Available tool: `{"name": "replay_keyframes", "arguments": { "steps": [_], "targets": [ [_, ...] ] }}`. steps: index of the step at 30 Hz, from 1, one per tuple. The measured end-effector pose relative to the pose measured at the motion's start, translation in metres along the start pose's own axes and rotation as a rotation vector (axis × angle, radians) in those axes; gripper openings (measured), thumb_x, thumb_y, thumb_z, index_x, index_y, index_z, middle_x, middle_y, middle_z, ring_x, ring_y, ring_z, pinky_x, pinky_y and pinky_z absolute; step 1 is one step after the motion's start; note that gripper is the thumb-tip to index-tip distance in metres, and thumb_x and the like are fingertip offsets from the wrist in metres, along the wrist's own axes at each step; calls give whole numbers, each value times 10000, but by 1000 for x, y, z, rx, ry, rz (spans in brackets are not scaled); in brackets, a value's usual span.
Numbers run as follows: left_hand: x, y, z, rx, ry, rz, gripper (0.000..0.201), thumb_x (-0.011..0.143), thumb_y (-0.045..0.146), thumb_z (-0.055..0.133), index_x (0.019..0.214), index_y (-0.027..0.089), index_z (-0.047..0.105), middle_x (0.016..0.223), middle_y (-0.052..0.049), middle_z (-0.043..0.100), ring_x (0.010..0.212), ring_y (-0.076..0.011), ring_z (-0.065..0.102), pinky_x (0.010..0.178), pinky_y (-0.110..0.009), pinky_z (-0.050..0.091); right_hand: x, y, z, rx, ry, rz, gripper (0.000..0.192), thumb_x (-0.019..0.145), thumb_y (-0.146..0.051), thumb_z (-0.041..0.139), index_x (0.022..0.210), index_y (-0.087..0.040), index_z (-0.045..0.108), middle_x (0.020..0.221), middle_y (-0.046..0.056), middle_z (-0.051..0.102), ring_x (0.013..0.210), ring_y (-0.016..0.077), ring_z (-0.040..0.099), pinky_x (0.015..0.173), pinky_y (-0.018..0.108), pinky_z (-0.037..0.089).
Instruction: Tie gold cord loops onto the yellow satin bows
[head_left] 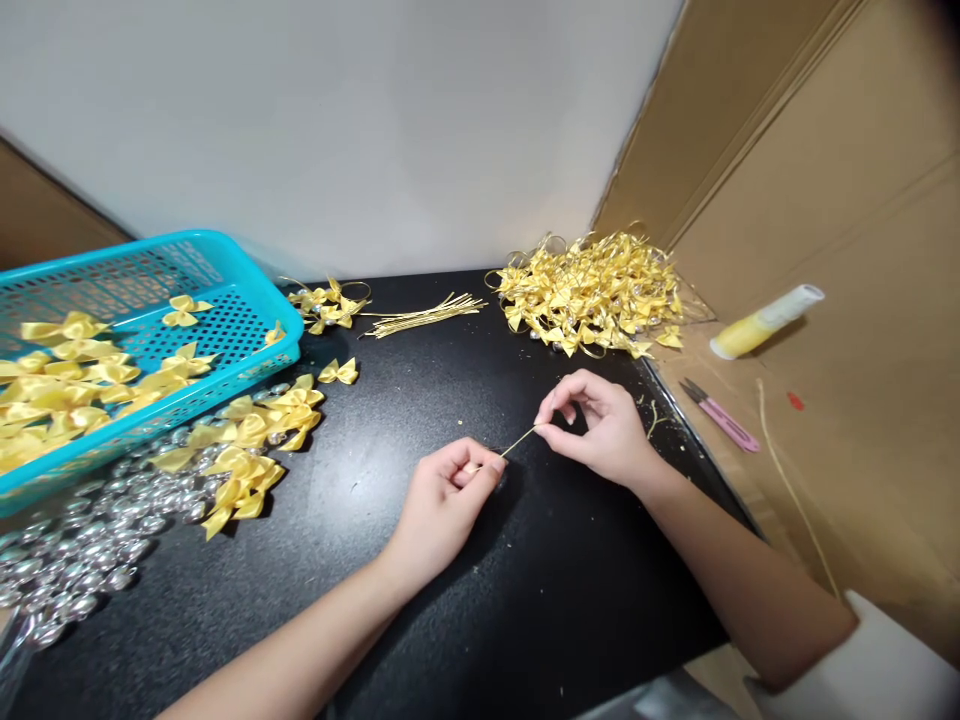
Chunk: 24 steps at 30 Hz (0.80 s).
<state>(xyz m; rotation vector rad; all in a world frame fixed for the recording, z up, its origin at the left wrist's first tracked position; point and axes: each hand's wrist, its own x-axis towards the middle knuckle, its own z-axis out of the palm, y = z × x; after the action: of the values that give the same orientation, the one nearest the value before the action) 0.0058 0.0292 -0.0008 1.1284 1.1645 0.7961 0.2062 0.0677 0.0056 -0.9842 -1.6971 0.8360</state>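
Observation:
A thin gold cord (519, 441) is stretched between my two hands, just above the black tabletop (360, 600). My left hand (450, 495) is closed, pinching one end between thumb and forefinger. The other end sits in a pinch of my right hand (596, 425), whose remaining fingers are curled. Behind them lies a bundle of cut gold cords (427, 316). A heap of yellow ribbon bows with cord loops (592, 290) is piled at the back right. Whether anything else is inside my left hand is hidden by its fingers.
At the left stands a turquoise basket (202, 245) holding yellow bows. Silver beads (90, 540) and loose bows (244, 480) lie in front of it. Pink-handled snips (724, 420) and a yellow-white tube (769, 320) rest on cardboard at the right. A pale wall closes the back.

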Motion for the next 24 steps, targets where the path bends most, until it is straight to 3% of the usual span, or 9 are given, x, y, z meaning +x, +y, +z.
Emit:
{"name": "replay_keyframes", "arguments": {
  "steps": [8,10,12,14,21,24],
  "targets": [
    [-1,-5,-2,-64,24,31,226,809,359,613,707,161,575,536,88,319,461,-57,253,423,-169,203,-1,2,3,40,-17,28,201,748,-133,688,851,-225,541,755,-17,668,637,114,549,629,278,461],
    [-1,-5,-2,-100,4,64,193,808,351,626,843,160,630,631,57,433,491,-63,329,433,-167,274,-1,0,5,48,-39,13,207,746,-115,676,857,-223,539,753,-17,672,643,114,556,628,273,463],
    [-1,-4,-2,-118,-23,82,298,818,364,632,1055,184,646,837,3,569,533,-72,416,450,-184,361,-1,-3,6,58,-71,-9,217,747,-100,667,870,-222,537,754,-16,677,651,114,565,627,267,465],
    [0,-3,-2,-87,-52,84,358,829,382,634,1136,198,651,975,-35,621,549,-79,453,463,-204,401,-3,-6,8,53,-107,-24,221,747,-100,667,880,-221,539,756,-15,682,653,115,568,633,266,470],
    [0,-4,-2,-7,-43,75,231,800,377,699,798,150,744,676,-6,619,563,-89,440,530,-208,349,-6,-12,17,-73,-175,-72,242,713,-82,675,873,-231,572,739,-23,693,668,134,571,655,276,479],
    [0,-5,-2,-19,-10,28,249,782,384,710,764,137,728,649,-15,637,559,-94,465,542,-214,356,0,-20,4,-149,-166,-91,217,730,-95,671,888,-231,610,802,-10,714,730,148,606,702,290,498]
  ]
}}
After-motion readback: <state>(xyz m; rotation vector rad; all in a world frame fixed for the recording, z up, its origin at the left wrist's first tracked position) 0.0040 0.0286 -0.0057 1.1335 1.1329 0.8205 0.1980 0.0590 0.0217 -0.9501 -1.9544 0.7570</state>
